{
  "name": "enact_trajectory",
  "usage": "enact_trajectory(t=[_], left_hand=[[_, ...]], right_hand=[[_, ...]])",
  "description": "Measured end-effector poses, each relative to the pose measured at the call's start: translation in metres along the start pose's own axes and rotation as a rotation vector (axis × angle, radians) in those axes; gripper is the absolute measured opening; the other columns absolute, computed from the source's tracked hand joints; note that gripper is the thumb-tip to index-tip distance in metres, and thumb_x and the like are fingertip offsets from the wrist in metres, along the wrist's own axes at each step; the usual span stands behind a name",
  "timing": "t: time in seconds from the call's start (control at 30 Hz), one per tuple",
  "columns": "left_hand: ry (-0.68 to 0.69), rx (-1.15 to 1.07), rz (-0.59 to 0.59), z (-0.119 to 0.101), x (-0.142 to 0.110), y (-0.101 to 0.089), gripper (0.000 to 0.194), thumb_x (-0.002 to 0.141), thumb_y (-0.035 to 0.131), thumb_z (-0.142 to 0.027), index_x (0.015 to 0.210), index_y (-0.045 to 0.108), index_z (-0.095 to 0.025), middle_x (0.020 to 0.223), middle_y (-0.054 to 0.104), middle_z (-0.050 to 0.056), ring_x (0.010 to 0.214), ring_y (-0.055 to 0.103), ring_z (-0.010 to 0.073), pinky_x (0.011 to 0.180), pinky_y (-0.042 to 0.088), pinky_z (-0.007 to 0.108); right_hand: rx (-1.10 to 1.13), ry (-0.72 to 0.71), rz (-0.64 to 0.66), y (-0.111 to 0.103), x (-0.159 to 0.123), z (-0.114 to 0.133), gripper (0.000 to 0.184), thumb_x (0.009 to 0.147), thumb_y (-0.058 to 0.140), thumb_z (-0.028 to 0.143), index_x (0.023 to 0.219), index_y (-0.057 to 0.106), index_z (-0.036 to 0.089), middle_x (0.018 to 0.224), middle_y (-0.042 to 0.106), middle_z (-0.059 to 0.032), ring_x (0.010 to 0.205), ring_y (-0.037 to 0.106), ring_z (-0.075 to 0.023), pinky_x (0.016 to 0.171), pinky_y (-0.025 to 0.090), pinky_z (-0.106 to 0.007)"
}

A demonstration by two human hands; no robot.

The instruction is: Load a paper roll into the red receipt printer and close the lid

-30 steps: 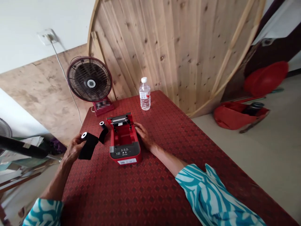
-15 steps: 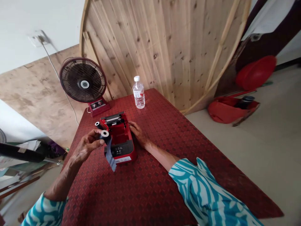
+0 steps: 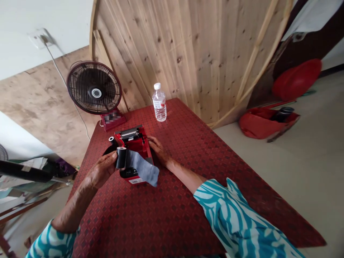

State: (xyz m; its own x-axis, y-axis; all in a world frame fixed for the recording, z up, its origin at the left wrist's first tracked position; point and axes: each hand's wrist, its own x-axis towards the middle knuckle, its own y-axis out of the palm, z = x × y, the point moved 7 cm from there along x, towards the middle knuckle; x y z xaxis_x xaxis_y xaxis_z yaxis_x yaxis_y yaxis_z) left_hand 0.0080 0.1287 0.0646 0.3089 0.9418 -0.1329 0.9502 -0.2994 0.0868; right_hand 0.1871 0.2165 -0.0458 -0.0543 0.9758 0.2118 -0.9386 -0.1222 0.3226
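Evidently the black ribbon roll (image 3: 122, 158) is the delicate item: it is held upright just above the near left part of the open red printer (image 3: 138, 145), with its loose grey-blue tail (image 3: 142, 167) slanting across the printer's front. The left hand (image 3: 103, 169) pinches the roll near one side, between thumb and fingers. With so little contact, a slack pinch could let the roll spin and pay out more film. The tail's free end hangs past the printer's front corner, where it could crease, twist or snag on an edge; whether it touches the casing I cannot tell. The right hand (image 3: 159, 147) lies against the printer's right side; whether it grips or merely steadies is hidden, and a push there could slide the body on the patterned red tabletop (image 3: 185, 154). Beside the printer's far left corner, a second roll (image 3: 111, 139) could be knocked by the left hand. Farther back, the water bottle (image 3: 160, 106) and desk fan (image 3: 94, 89) stand apart, posing little risk; moving air, though, might flutter the tail.
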Motion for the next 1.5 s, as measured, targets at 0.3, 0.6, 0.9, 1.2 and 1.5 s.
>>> enact_trajectory(t=[0.3, 0.6, 0.9, 1.2, 1.5], left_hand=[[-0.052, -0.007, -0.047, 0.002, -0.017, 0.000, 0.038, 0.065, 0.077, -0.052, 0.078, 0.071, -0.016, 0.065, 0.066, 0.004, 0.066, 0.062, 0.0189, 0.065, 0.050, 0.029], [-0.133, 0.177, 0.095, -0.010, -0.006, -0.010, 0.046, 0.063, 0.074, -0.050, 0.090, 0.071, -0.014, 0.067, 0.064, 0.004, 0.058, 0.053, 0.0152, 0.054, 0.041, 0.025], [-0.016, 0.856, 0.154, -0.015, 0.062, 0.025, 0.028, 0.068, 0.070, -0.036, 0.089, 0.071, -0.018, 0.080, 0.070, 0.005, 0.071, 0.060, 0.0198, 0.064, 0.044, 0.030], [0.040, 1.007, 0.177, -0.012, 0.065, 0.014, 0.028, 0.068, 0.071, -0.037, 0.090, 0.071, -0.021, 0.078, 0.070, 0.003, 0.071, 0.061, 0.0206, 0.065, 0.044, 0.030], [0.131, 1.340, 0.282, -0.002, 0.077, 0.036, 0.030, 0.073, 0.063, -0.026, 0.102, 0.066, -0.019, 0.099, 0.070, 0.008, 0.092, 0.064, 0.0264, 0.082, 0.045, 0.036]], right_hand=[[-0.047, -0.014, -0.007, -0.004, 0.002, -0.006, 0.041, 0.081, 0.058, 0.052, 0.114, 0.062, 0.029, 0.121, 0.066, -0.0011, 0.119, 0.055, -0.0226, 0.107, 0.038, -0.042], [-0.025, -0.010, -0.001, -0.002, 0.000, 0.003, 0.037, 0.081, 0.057, 0.047, 0.112, 0.062, 0.027, 0.121, 0.065, -0.0013, 0.117, 0.056, -0.0204, 0.107, 0.038, -0.040], [-0.059, -0.011, -0.001, -0.002, -0.002, 0.007, 0.035, 0.083, 0.055, 0.045, 0.113, 0.061, 0.028, 0.115, 0.067, -0.0001, 0.111, 0.058, -0.0189, 0.104, 0.041, -0.037], [-0.061, -0.015, -0.007, -0.002, 0.000, 0.004, 0.036, 0.082, 0.055, 0.047, 0.112, 0.061, 0.029, 0.116, 0.067, 0.0002, 0.115, 0.057, -0.0194, 0.107, 0.038, -0.038], [-0.066, -0.014, 0.024, -0.002, -0.002, 0.008, 0.034, 0.084, 0.054, 0.044, 0.114, 0.060, 0.028, 0.114, 0.067, 0.0006, 0.112, 0.059, -0.0182, 0.105, 0.040, -0.037]])
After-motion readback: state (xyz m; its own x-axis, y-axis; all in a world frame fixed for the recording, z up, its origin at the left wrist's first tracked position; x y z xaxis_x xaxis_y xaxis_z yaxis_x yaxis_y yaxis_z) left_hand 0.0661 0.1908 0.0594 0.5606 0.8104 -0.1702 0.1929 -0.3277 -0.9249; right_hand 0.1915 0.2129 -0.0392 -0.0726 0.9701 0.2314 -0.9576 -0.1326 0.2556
